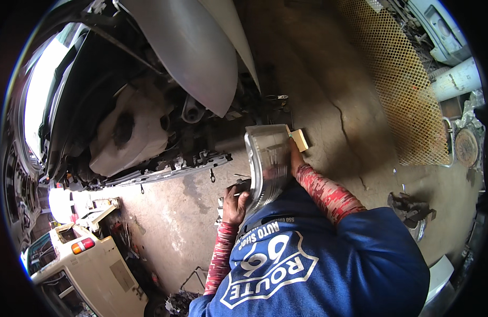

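A car headlight (269, 158) with a clear lens and a pale rim is held upright in front of my blue shirt. My left hand (235, 205) grips its lower left side, fingers curled against the edge. At the upper right edge is my right hand (295, 158), closed on the housing, its fingers partly hidden. Just past those fingertips shows a yellow block (299, 140); I cannot tell if the hand touches it. Red patterned sleeves cover both forearms.
A car front (133, 127) with its bumper off and a grey fender (186, 47) stands at upper left. Yellow metal mesh (397, 79) lies at upper right. A cream vehicle (90, 264) is at lower left; dark metal parts (410, 208) lie on the concrete floor at right.
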The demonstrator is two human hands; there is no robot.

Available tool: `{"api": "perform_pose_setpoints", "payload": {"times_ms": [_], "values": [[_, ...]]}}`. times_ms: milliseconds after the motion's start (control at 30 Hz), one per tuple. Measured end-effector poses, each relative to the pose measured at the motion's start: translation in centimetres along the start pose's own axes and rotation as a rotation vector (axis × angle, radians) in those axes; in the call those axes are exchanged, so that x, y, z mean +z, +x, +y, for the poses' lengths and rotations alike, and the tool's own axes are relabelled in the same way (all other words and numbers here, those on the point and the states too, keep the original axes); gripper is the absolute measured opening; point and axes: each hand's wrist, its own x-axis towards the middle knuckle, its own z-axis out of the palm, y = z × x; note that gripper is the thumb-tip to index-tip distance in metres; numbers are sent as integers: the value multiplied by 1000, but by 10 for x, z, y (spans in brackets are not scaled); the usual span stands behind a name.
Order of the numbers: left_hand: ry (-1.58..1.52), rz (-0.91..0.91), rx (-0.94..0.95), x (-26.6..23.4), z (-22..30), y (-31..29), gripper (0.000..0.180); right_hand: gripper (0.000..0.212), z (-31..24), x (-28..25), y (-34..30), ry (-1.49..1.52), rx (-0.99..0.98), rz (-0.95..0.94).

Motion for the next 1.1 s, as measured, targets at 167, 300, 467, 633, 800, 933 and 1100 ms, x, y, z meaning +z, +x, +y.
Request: {"api": "perform_pose_setpoints", "payload": {"times_ms": [167,300,467,633,800,933,1100], "values": [[-263,101,-172,17,-14,1,56,79,-9,-1,-3,48,-13,-87],[-231,232,-187,34,-5,17,42,72,-39,-7,3,89,251,-144],[-229,325,-288,86,31,47,42,73,-117,-36,31,-435,343,-197],[-111,529,-417,189,99,80,30,73,-237,-67,76,-1053,539,-339],[-212,704,-572,259,162,89,29,56,-338,-96,138,-1645,151,-561],[-198,857,-671,302,173,80,31,62,-373,-114,169,-2026,143,-704],[-200,940,-760,358,157,73,42,60,-390,-112,139,-2690,-229,-1150]]}}
